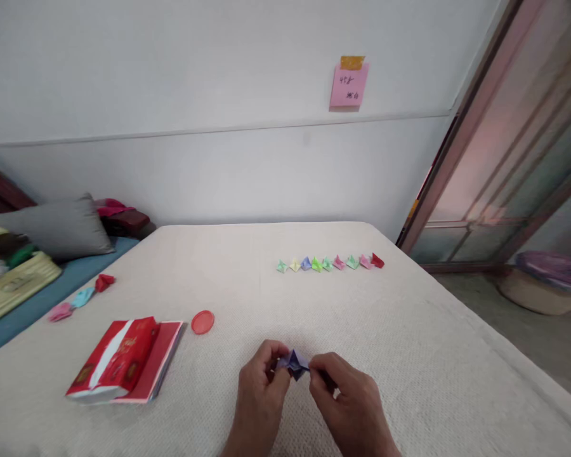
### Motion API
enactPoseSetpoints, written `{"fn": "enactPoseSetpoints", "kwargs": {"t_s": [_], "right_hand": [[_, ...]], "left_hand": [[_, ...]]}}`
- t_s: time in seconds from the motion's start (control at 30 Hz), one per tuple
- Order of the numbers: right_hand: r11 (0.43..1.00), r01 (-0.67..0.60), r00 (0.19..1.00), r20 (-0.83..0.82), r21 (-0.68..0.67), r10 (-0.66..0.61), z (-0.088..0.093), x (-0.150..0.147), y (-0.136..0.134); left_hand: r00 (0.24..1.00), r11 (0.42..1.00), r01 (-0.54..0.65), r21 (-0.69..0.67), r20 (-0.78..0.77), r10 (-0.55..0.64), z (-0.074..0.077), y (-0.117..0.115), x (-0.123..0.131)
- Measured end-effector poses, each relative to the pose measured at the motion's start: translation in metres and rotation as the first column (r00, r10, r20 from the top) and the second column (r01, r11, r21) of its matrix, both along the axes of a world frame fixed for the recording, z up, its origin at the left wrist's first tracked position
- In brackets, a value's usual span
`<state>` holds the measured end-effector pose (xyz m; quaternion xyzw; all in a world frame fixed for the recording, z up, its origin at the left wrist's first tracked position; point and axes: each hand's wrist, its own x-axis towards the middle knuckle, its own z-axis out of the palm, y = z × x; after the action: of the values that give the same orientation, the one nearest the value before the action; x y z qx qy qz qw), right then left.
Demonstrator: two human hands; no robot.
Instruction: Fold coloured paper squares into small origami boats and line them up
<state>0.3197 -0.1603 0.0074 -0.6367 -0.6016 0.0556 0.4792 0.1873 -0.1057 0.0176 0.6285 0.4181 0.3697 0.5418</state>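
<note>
A small purple folded-paper piece with pointed corners is held between my two hands, just above the cloth. My left hand pinches its left side between thumb and fingers. On the opposite side, my right hand grips a corner with thumb and forefinger. Beyond them a row of several small folded-paper pieces in green, yellow, purple, pink and red runs along the far right of the table. The underside of the purple piece is hidden by my fingers.
A pale cloth covers the table. To the left lie a red tissue pack on a stack of paper, a red round lid, and three folded papers. A pink note is taped to the wall.
</note>
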Motion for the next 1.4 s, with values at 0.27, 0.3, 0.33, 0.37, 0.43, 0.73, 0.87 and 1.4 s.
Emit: {"fn": "enactPoseSetpoints", "kwargs": {"t_s": [0.27,0.3,0.33,0.37,0.43,0.73,0.87,1.4], "right_hand": [[0.987,0.043,0.986,-0.155,-0.152,-0.067,-0.005,0.002,0.003],[0.983,0.039,0.984,-0.164,-0.182,-0.069,-0.005,0.002,0.003],[0.978,0.034,0.983,-0.171,-0.207,-0.070,-0.005,0.002,0.004],[0.973,0.034,0.982,-0.174,-0.230,-0.076,-0.004,0.002,0.004],[0.963,0.037,0.983,-0.163,-0.265,-0.083,-0.003,0.001,0.004],[0.938,0.048,0.989,-0.119,-0.345,-0.094,0.000,0.000,0.004],[0.924,0.033,0.980,-0.171,-0.380,-0.105,0.003,0.001,0.004],[0.929,-0.157,0.725,-0.678,-0.334,-0.121,0.002,0.010,0.010]], "left_hand": [[0.996,0.997,-0.068,-0.033,0.048,0.070,-0.010,0.004,-0.001],[0.995,0.996,-0.074,-0.042,0.061,0.076,-0.011,0.004,-0.001],[0.994,0.996,-0.076,-0.051,0.071,0.079,-0.012,0.004,-0.001],[0.994,0.995,-0.076,-0.060,0.078,0.080,-0.012,0.005,-0.001],[0.993,0.995,-0.073,-0.071,0.086,0.079,-0.012,0.004,0.000],[0.996,0.997,-0.076,-0.030,0.042,0.077,-0.018,0.003,-0.001],[0.999,0.998,-0.043,0.047,-0.023,0.044,-0.017,0.002,-0.001],[0.990,0.980,0.067,0.188,-0.136,-0.042,-0.012,-0.005,0.002]]}}
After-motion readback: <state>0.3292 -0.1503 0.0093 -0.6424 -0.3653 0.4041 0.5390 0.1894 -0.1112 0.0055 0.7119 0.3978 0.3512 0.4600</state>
